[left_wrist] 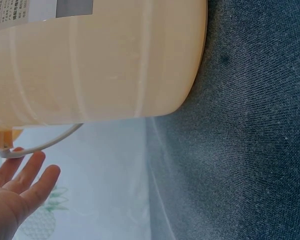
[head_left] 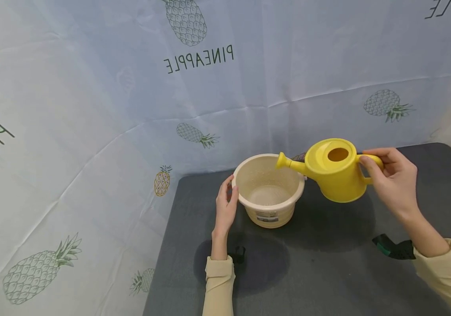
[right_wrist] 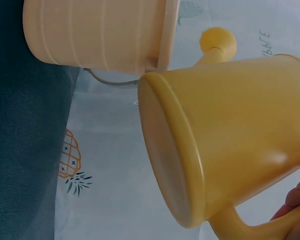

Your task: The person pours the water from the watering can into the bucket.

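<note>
A yellow watering can (head_left: 341, 182) is held up off the table by my right hand (head_left: 393, 180), which grips its handle at the back. Its spout points left, with the round nozzle over the right part of a beige bucket (head_left: 270, 215). Upright on the dark table, the bucket shows a pale inside and a label on its front. My left hand (head_left: 225, 206) rests its fingertips at the bucket's left rim, the fingers fairly straight. In the left wrist view those fingers (left_wrist: 42, 187) lie beside the white bail handle (left_wrist: 45, 145). Only part of the gripping hand (right_wrist: 297, 200) shows in the right wrist view.
The dark grey table (head_left: 308, 281) extends around the bucket. A pale cloth (head_left: 111, 109) printed with pineapples hangs behind and to the left. Black straps (head_left: 395, 248) show near both wrists, and shadows fall on the tabletop.
</note>
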A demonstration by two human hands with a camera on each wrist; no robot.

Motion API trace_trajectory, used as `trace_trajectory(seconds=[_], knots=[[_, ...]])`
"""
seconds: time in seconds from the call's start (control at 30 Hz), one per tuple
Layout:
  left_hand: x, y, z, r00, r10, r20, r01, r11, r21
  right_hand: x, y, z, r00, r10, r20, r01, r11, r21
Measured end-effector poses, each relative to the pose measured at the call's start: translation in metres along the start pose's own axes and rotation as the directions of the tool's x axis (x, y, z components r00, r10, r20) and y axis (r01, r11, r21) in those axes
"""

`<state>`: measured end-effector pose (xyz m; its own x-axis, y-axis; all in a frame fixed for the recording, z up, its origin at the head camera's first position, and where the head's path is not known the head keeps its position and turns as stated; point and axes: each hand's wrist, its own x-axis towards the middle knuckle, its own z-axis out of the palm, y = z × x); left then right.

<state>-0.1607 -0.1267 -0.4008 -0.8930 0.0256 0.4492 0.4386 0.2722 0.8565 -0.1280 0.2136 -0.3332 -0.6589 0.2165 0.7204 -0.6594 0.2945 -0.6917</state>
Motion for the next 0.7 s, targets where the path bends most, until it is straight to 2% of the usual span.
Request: trace_trajectory(seconds=[0.13, 0.37, 0.5, 0.63, 0.7], knots=[[0.001, 0.000, 0.000, 1.000, 0.001, 0.001, -0.001, 1.000, 0.001, -0.002, 0.004, -0.001, 0.999, 0.024, -0.030, -0.024, 1.000, 0.019], [0.001, 0.001, -0.001, 1.000, -0.007, 0.009, 0.007, 1.000, 0.009, -0.005, 0.012, -0.003, 0.996, 0.026, -0.080, -0.021, 0.998, 0.066], [0.001, 0.000, 0.000, 1.000, -0.008, 0.010, 0.008, 1.000, 0.007, -0.006, 0.015, -0.005, 0.991, 0.072, -0.111, -0.066, 0.996, 0.056], [0.001, 0.000, -0.001, 1.000, 0.000, 0.012, 0.000, 1.000, 0.003, -0.008, 0.019, -0.007, 0.984, 0.114, -0.139, -0.096, 0.987, 0.132], [0.001, -0.001, -0.001, 1.000, 0.003, 0.012, -0.003, 1.000, 0.002, -0.009, 0.021, -0.007, 0.981, 0.123, -0.150, -0.092, 0.975, 0.202]])
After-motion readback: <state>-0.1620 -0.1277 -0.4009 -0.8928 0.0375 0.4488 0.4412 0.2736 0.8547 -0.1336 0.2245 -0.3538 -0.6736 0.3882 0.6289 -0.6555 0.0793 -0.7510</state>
